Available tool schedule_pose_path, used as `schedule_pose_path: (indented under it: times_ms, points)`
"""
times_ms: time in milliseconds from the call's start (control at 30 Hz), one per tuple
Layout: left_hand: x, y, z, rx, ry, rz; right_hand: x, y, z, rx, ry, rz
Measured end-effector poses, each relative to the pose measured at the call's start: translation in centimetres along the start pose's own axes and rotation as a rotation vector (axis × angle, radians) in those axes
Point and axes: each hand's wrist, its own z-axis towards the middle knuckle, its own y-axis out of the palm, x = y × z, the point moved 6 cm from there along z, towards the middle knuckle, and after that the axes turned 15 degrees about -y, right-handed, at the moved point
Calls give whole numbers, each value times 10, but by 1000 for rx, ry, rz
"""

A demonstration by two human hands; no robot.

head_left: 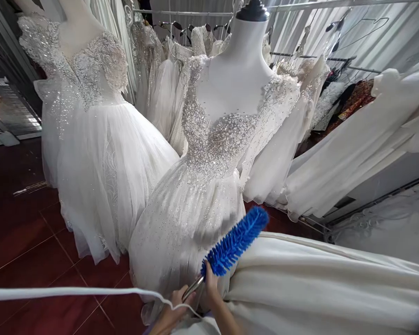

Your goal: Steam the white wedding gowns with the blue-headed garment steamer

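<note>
Head view: my right hand (211,286) grips the brush (234,242) handle; my left hand (177,300), just beside, pinches the gown (188,218) ahead.

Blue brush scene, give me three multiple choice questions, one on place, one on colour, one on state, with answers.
1. Where does the brush head lie?
A. on the floor
B. over the beaded gown's skirt
C. on a hanger

2. What colour are its bristles?
A. blue
B. red
C. green

3. How is the brush held?
A. lying loose
B. hung on the rack
C. gripped at the handle

Answers: 1 B, the bristles overlap the skirt; 2 A, plainly blue; 3 C, the right hand closes on the metal handle, the left hand beside it.
</note>
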Motion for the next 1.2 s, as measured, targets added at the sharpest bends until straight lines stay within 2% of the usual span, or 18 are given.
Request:
schedule_pose_path:
  times_ms: [67, 133, 200, 267, 367, 533, 633, 700, 800, 900, 967, 1000, 1067, 1133, 1200]
  points:
    - [16, -19, -6, 118, 82, -51, -36, 19, 1, -89, -147, -12]
    - [31, -36, -12, 160, 114, -126, -69, 43, 1, -187, -260, -12]
    - [41, -50, -16, 180, 83, -177, -89, 61, 3, -227, -303, 7]
    - [46, -57, -17, 198, 45, -206, -95, 73, 6, -260, -307, 25]
    - [42, -52, -14, 172, 26, -251, -79, 72, 6, -321, -275, 34]
    - [29, -29, -10, 82, 45, -282, -27, 45, -15, -410, -80, 108]
    - [34, -27, -10, 52, 79, -275, -20, 34, -23, -403, -27, 132]
    - [46, -31, -10, 53, 100, -271, -34, 29, -20, -352, -60, 146]
    - [76, -43, -10, 63, 128, -272, -80, 27, -7, -258, -165, 208]
    - [107, -60, -13, 63, 173, -280, -127, 36, 4, -228, -211, 369]
    - [117, -69, -15, 49, 201, -282, -142, 48, 11, -230, -208, 417]
    - [117, -71, -14, 35, 202, -283, -140, 54, 14, -227, -192, 406]
    - [105, -67, -11, 12, 171, -288, -121, 63, 19, -203, -133, 352]
    - [83, -54, -7, -1, 118, -288, -85, 64, 22, -164, -43, 307]
    - [58, -35, -3, -12, 52, -272, -45, 56, 22, -128, 35, 277]
